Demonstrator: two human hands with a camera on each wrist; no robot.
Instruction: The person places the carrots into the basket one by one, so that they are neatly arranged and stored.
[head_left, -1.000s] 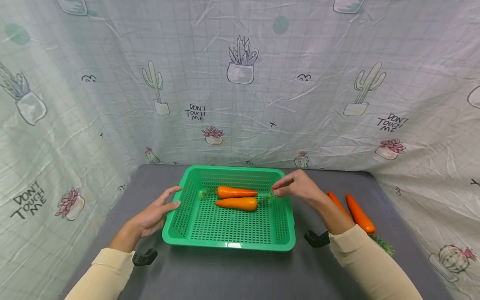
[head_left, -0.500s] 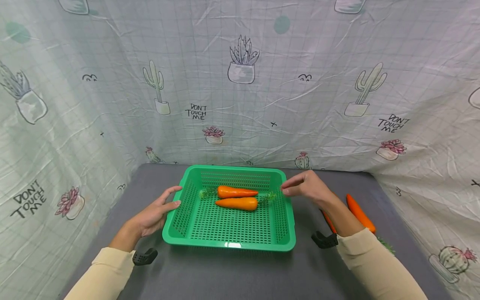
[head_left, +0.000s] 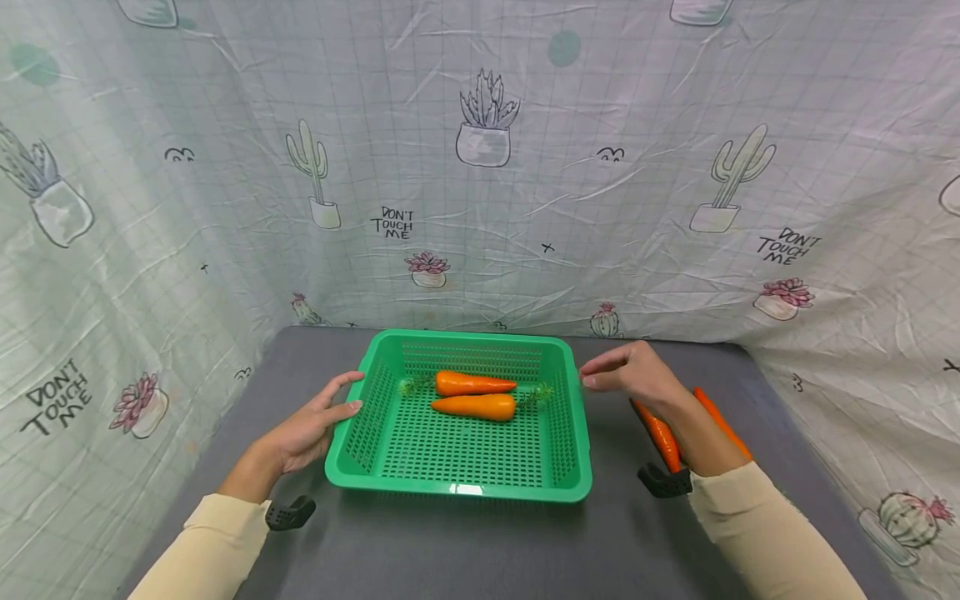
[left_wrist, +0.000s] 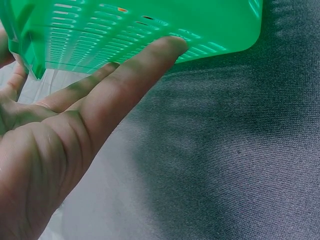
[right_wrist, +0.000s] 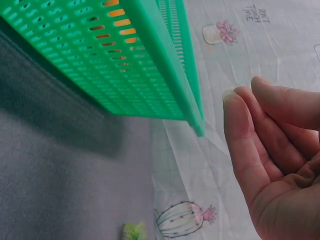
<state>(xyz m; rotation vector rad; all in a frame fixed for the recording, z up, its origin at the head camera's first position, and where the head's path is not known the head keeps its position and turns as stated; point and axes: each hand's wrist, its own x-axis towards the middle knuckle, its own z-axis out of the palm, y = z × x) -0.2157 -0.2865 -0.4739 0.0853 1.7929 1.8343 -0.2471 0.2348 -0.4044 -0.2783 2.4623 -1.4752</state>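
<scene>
A green perforated plastic basket (head_left: 465, 490) stands on the dark grey tabletop. Inside lie two orange carrots, an upper carrot (head_left: 468, 384) and a lower carrot (head_left: 476, 407), their leafy tops pointing opposite ways. My left hand (head_left: 303, 433) holds the basket's left side, thumb and forefinger at the rim; in the left wrist view, its long fingers (left_wrist: 125, 87) lie along the outer wall. Just outside the right rim is my right hand (head_left: 637, 375). Its fingers are loosely bent, and the right wrist view shows nothing between thumb and fingertips (right_wrist: 237, 112).
Right of the basket lie two more carrots, a nearer carrot (head_left: 662, 437) and a farther carrot (head_left: 720, 421) partly behind my right forearm. A green leafy tuft (right_wrist: 134, 231) shows in the right wrist view. A printed cloth (head_left: 487, 275) rises behind the table.
My right hand has moved from the lower carrot's leafy top out over the right rim, away from the basket. The left hand, basket and carrots have stayed in place.
</scene>
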